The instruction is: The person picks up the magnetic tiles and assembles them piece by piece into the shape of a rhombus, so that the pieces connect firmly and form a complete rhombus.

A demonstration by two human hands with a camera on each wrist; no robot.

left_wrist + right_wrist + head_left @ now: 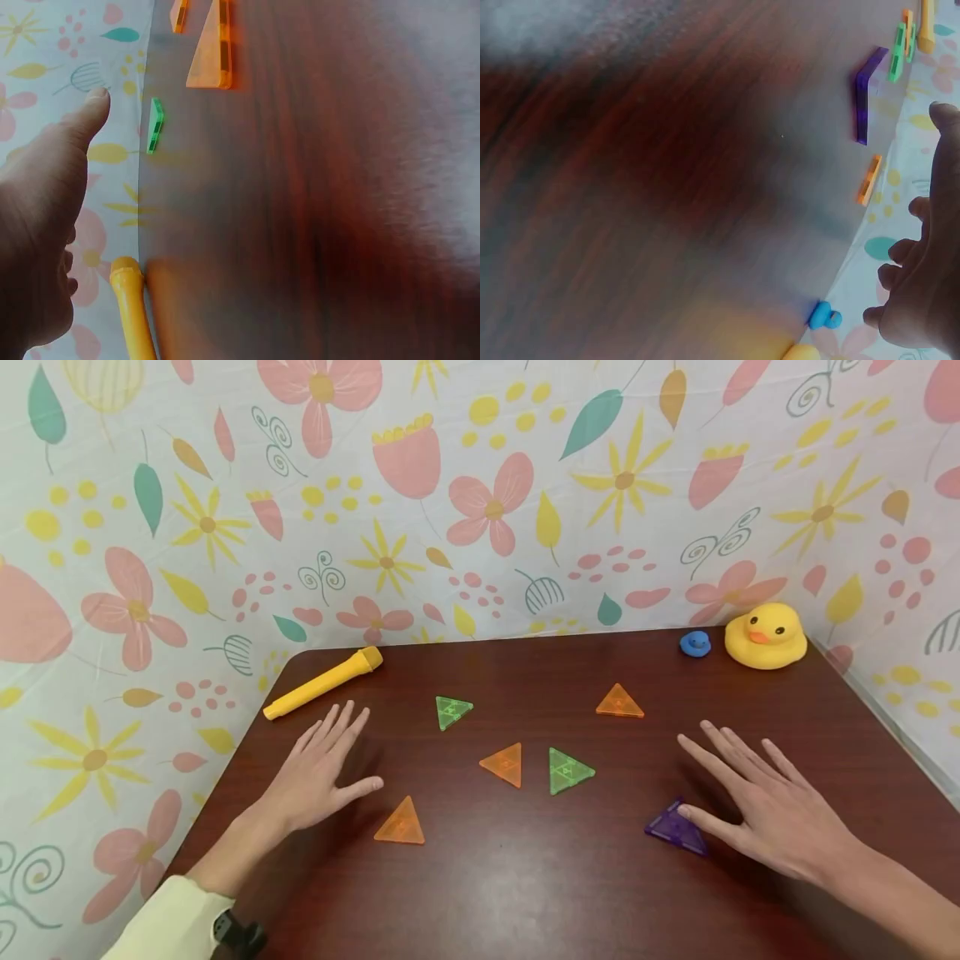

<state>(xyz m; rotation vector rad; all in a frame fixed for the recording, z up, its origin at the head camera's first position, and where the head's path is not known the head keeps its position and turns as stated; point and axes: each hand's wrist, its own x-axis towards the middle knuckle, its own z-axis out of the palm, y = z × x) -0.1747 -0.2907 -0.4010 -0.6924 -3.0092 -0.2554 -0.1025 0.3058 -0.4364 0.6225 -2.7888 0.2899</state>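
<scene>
My left hand [321, 777] hovers with spread fingers over the table's left side, holding nothing. Beside it, nearer the front, lies an orange triangle magnetic tile [402, 823]. My right hand [776, 814] is spread over the right side, its thumb overlapping a purple triangle tile [673, 828] in the head view; the right wrist view shows a gap between hand and table. Around the middle lie a green triangle tile [452, 711], another orange tile [506, 765] and a second green tile [568, 771]. Farther right is a third orange tile [619, 702].
A yellow toy microphone [324, 683] lies at the back left of the dark wooden table [480, 893]. At the back right sit a small blue duck [695, 644] and a large yellow duck [767, 639]. A flowered cloth [480, 585] hangs behind the table.
</scene>
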